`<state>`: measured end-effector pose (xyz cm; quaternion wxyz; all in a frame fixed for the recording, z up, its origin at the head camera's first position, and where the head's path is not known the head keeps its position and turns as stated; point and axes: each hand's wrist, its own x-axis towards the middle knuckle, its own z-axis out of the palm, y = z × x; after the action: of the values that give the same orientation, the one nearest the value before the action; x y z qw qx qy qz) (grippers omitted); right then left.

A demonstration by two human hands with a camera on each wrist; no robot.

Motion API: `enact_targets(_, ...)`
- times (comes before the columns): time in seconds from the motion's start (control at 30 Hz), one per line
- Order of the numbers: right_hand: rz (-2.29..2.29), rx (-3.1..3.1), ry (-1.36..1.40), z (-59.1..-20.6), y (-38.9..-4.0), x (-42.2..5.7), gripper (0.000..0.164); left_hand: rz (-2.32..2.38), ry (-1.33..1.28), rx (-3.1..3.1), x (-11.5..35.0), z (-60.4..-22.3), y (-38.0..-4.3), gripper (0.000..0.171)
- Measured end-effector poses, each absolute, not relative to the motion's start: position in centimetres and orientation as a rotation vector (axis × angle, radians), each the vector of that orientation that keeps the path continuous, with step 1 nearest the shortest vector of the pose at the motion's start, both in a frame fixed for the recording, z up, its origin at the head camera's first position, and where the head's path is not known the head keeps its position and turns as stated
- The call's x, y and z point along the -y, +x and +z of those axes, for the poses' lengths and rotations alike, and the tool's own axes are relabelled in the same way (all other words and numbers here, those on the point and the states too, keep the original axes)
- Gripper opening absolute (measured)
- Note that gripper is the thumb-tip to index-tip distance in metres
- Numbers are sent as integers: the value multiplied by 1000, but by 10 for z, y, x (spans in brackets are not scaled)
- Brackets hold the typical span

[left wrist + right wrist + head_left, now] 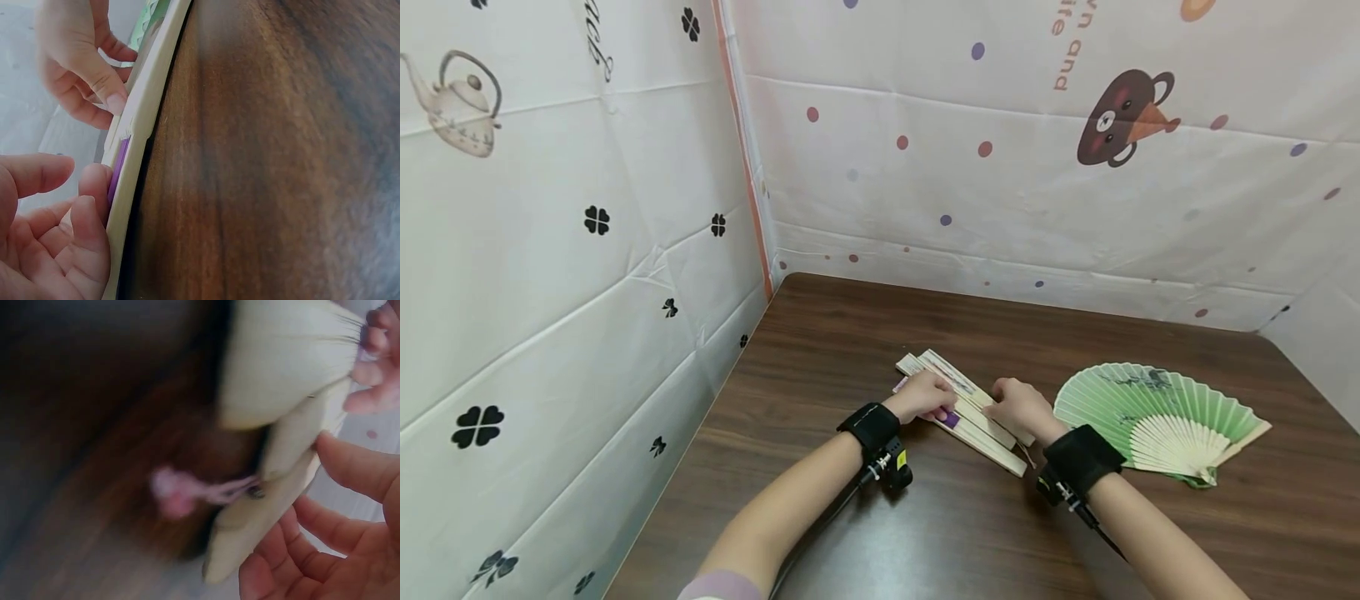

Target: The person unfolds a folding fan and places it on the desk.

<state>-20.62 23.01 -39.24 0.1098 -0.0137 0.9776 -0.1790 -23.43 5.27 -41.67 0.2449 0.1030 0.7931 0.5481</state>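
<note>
High up, the head camera looks forward and down: both arms, the whole stack of pale slats (pixel 992 446), the table (pixel 820 350) and the cloth walls (pixel 1000 192) beyond. Down low now, the left wrist camera sits right by the left hand (pixel 925 394), sighting along the slats toward the right hand (pixel 1025 408), tabletop filling its right side. The right wrist camera, equally close and blurred, faces the slat ends and pink tassel (pixel 175 492); both wrist views share slats and both hands.

On the rear wall sheet (pixel 880 187), we read sideways "ife" and "and"; on the left wall sheet (pixel 550 321), cropped "ack"
</note>
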Motion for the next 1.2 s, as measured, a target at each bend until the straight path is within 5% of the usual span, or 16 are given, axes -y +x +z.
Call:
enact_targets(0.53, -675, -2908, -72, -398, -206, -237, 11, 1506, 296, -2149, -53, -415, -234, 12)
enact_targets(0.93, -1100, -2941, -10, -390, -202, -241, 20, 1691, 285, -2117, -51, -410, -238, 19)
enact_targets(1.2, -1779, -2629, 234, -385, -194, -230, 30, 1906, 293, -2033, -53, -404, -244, 27)
